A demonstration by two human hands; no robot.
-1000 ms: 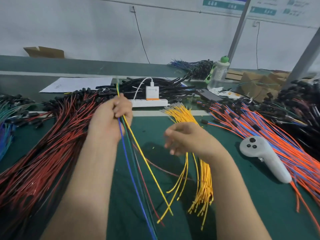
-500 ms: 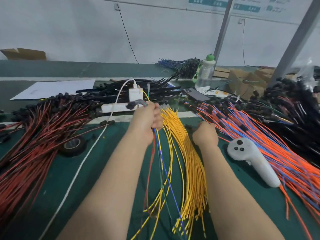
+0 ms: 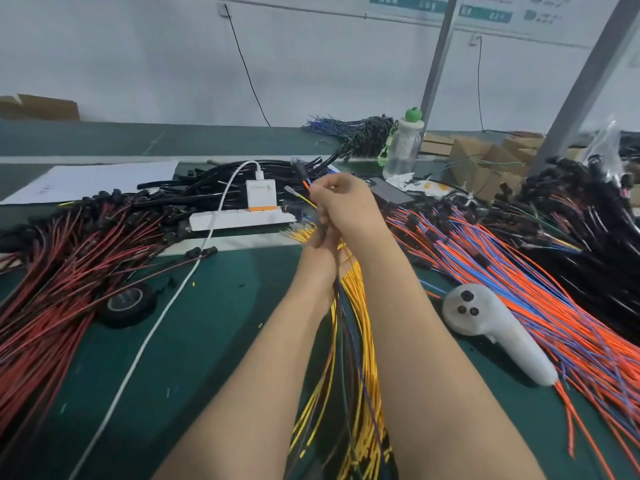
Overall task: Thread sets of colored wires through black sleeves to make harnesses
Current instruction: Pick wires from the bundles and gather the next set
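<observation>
Both hands meet over the middle of the green bench. My left hand [image 3: 317,261] grips a small set of colored wires [image 3: 346,327] (yellow, blue, dark green, orange) that trail down between my forearms. My right hand [image 3: 341,206] is closed around the upper part of the same set, just above the left hand; metal-tipped wire ends [image 3: 301,188] stick out past its fingers. A pile of loose yellow wires [image 3: 360,420] lies on the bench under the hands. Black sleeves [image 3: 221,183] lie heaped behind the white power strip.
Red-black harnesses [image 3: 62,271] cover the left of the bench, orange-blue ones [image 3: 540,292] the right. A white power strip [image 3: 239,218] with charger and cable, a tape roll [image 3: 126,303], a white controller [image 3: 491,327], a bottle [image 3: 403,150] and cardboard boxes [image 3: 485,161] stand around.
My right hand has moved from the bench beside the yellow pile up to the wire set, closing on it above my left hand. The view has shifted slightly.
</observation>
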